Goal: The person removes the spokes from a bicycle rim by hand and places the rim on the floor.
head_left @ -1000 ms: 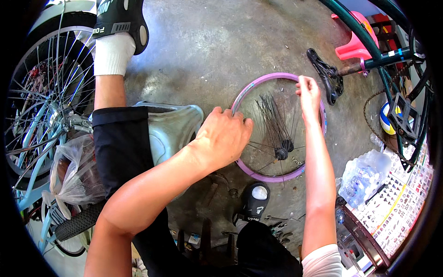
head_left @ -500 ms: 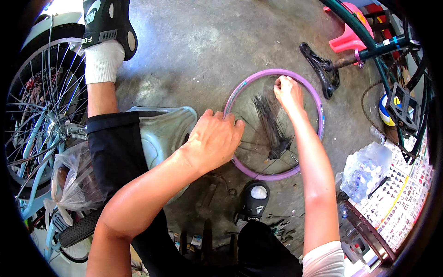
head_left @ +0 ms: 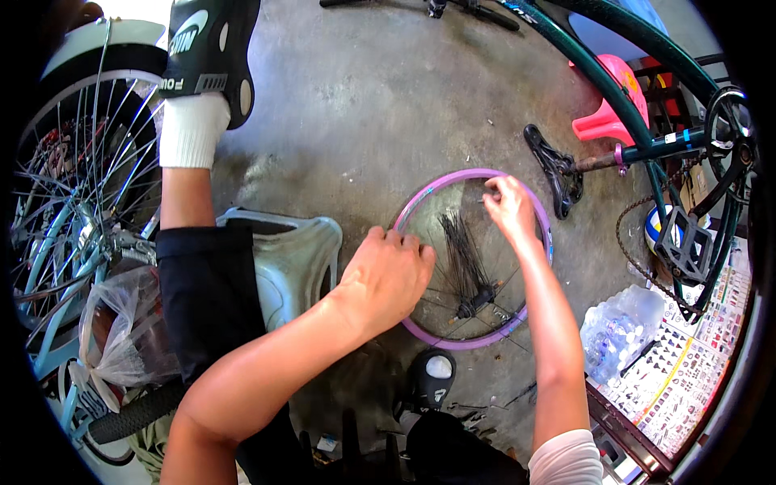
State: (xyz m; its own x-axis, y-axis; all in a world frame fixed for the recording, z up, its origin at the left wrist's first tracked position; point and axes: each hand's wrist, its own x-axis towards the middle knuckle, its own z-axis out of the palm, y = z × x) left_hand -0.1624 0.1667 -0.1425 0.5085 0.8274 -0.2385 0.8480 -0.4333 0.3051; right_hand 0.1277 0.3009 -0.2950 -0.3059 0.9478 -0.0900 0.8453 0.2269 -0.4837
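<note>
Smooth purple rim [head_left: 458, 344], dark metal spokes [head_left: 461, 247], mottled concrete floor [head_left: 364, 121], glossy green bicycle frame [head_left: 606, 89].

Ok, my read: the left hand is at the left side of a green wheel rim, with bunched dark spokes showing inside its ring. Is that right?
Not quite: the rim is purple, not green. The head view shows the left hand at the left side of a purple rim, with bunched dark spokes showing inside its ring.
</note>
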